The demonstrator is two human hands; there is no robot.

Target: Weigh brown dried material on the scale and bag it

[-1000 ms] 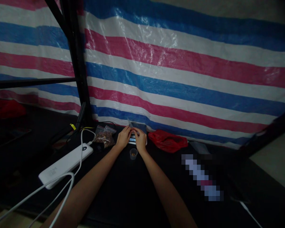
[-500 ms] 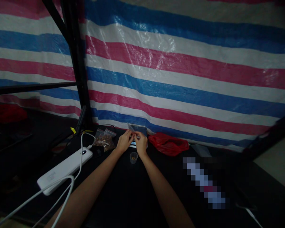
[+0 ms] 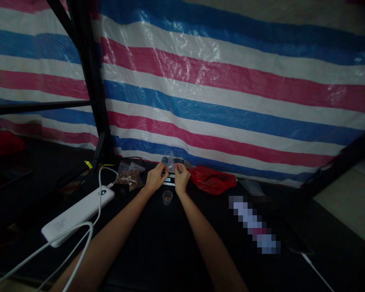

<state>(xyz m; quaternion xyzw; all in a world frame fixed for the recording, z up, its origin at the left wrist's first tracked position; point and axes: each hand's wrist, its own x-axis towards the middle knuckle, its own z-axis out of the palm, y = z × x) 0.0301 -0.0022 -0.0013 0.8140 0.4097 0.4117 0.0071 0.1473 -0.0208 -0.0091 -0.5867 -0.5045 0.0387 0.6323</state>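
My left hand (image 3: pixel 155 177) and my right hand (image 3: pixel 181 177) are together at the far side of a dark table, pinching a small clear plastic bag (image 3: pixel 170 162) between their fingertips. The bag is held upright above a small digital scale (image 3: pixel 172 173) with a lit display strip. Just in front of my hands stands a little clear cup (image 3: pixel 167 197) holding something orange-brown.
Clear bags of brown bits (image 3: pixel 129 177) lie left of my hands, a crumpled red plastic bag (image 3: pixel 212 179) to the right. A white power strip (image 3: pixel 76 214) with white cables sits at the near left. A striped tarp (image 3: pixel 231 93) and black frame posts (image 3: pixel 93 93) close the back.
My hands have lifted off the scale and raised the small clear bag upright between the fingertips. The view has shifted slightly.
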